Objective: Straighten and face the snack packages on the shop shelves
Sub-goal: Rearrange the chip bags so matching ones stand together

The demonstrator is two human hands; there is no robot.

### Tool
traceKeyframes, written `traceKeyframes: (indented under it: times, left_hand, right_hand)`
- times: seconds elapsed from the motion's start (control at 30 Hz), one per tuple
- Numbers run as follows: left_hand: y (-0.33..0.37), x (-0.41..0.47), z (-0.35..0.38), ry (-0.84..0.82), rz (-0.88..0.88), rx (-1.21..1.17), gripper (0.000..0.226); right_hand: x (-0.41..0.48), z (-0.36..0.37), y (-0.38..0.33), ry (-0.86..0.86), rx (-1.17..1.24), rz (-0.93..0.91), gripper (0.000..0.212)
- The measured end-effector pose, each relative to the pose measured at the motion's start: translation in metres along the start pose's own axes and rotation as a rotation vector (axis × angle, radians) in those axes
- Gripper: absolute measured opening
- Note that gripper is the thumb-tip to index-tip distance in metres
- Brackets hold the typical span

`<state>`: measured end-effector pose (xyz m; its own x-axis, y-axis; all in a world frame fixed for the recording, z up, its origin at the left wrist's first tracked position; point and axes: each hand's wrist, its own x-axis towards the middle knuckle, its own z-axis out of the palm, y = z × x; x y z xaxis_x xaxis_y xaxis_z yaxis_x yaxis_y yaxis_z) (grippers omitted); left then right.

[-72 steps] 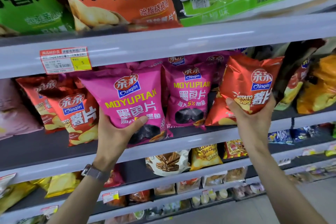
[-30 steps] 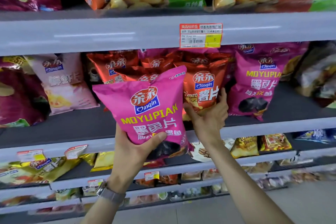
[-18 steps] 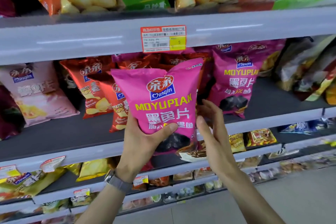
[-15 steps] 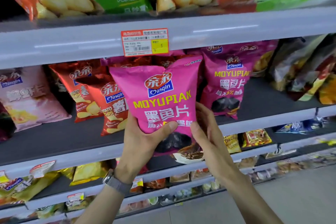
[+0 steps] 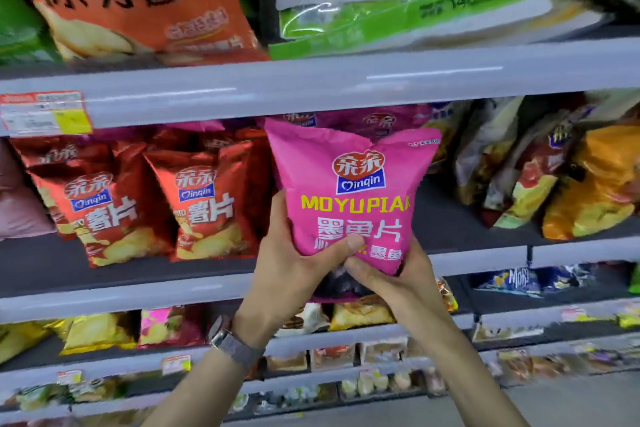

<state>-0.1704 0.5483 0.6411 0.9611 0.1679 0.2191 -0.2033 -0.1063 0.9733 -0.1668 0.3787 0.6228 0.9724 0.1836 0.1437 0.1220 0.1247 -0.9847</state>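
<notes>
Centre of the frame: the pink bag [image 5: 349,191] is held up in front of the middle shelf [image 5: 485,255]. The left hand [image 5: 294,274] wraps its lower left edge, thumb across the print. The right hand [image 5: 394,281] cups the lower right corner, thumb on the front. The bag rises straight above both hands, which share it about equally, neither clearly nearer. Its long axis is upright, the label faces out and reads nearly level, and the top seam is crumpled. Its likely slot is directly behind it, where more pink bags [image 5: 377,120] peek over its top, just right of the red bags [image 5: 207,204]. Pushing it away and slightly down should seat it.
</notes>
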Motion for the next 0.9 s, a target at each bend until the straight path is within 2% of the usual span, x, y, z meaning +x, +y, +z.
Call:
traceKeyframes:
  times: [0.23, 0.33, 0.6, 0.9]
  left_hand:
    - [-0.022, 0.011, 0.089, -0.003, -0.012, 0.084, 0.071]
    - [-0.035, 0.019, 0.103, -0.015, -0.070, 0.159, 0.078]
    - [-0.052, 0.038, 0.108, -0.051, -0.124, 0.379, 0.076]
    - [-0.061, 0.044, 0.102, -0.072, -0.075, 0.554, 0.081]
  right_hand:
    - [0.036, -0.105, 0.001, 0.094, -0.033, 0.003, 0.059]
    - [0.057, -0.125, 0.007, 0.110, -0.052, 0.011, 0.064]
    - [0.103, -0.136, 0.030, 0.120, -0.043, 0.067, 0.061]
    - [0.123, -0.138, 0.034, -0.033, -0.147, 0.176, 0.053]
